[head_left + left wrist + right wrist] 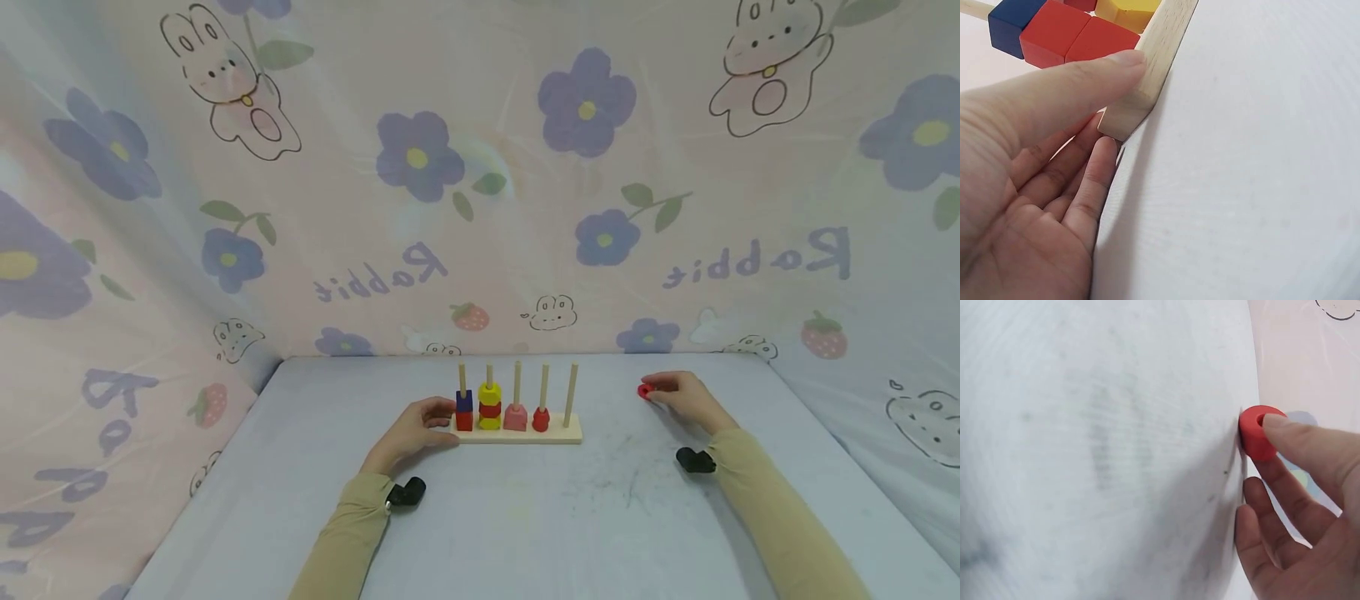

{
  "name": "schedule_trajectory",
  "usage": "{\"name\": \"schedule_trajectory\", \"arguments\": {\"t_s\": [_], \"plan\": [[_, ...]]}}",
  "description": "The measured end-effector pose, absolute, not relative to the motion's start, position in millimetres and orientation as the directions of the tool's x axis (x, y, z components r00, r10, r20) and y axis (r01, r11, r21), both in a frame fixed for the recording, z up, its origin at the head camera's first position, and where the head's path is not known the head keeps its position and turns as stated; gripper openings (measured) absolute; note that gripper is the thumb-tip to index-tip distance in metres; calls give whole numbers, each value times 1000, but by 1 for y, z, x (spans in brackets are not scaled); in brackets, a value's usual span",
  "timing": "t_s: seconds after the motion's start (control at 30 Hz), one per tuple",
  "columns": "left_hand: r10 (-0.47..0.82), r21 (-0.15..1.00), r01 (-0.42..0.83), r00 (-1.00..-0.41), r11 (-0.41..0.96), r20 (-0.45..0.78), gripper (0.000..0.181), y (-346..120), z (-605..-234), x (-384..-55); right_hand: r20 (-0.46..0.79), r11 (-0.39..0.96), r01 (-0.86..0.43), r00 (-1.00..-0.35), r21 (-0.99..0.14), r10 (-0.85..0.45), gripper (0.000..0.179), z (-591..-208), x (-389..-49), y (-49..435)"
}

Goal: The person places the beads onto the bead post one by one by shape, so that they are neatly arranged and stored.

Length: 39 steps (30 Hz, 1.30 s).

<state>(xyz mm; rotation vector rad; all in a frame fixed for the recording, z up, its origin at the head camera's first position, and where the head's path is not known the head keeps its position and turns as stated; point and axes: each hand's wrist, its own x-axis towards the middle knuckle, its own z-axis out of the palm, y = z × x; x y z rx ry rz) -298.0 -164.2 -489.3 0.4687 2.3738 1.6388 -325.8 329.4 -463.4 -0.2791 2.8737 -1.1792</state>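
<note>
A wooden peg stand (517, 438) with upright pegs sits on the table. My left hand (414, 432) grips its left end, thumb (1107, 74) along one side of the base and fingertips at the end. Nearest that hand, the first peg carries red blocks (464, 422) under a blue block (464, 402). Yellow and red beads (490, 405) fill the second peg, pink pieces (515, 417) the third, and red beads (541, 419) the fourth; the rightmost peg is bare. Well to the right, my right hand (686, 400) pinches a round red bead (1257, 432) with a hole, close to the tabletop.
The white table (525, 517) has dark smudges in front of the stand's right side. A patterned curtain (495, 208) rises behind the table and along its sides. A black wrist camera (407, 492) sits on the left sleeve and another camera (695, 460) on the right.
</note>
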Motion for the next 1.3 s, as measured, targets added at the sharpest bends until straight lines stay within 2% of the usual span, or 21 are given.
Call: {"name": "schedule_trajectory", "arguments": {"t_s": [0.67, 0.83, 1.07, 1.3], "plan": [[382, 938, 137, -924, 319, 6, 59, -164, -489, -297, 12, 687, -86, -994, -721, -112, 43, -464, -321, 328], [371, 938, 123, -929, 326, -7, 59, -163, -490, -297, 40, 682, -109, -992, -723, -116, 41, -468, -321, 327], [384, 940, 142, -923, 310, 13, 60, -164, -492, -298, 121, 667, -210, -977, -715, -177, 31, -466, -317, 322], [393, 943, 154, -919, 295, 27, 59, -164, -494, -299, 108, 677, -242, -966, -695, -235, 39, -466, -317, 323]]}}
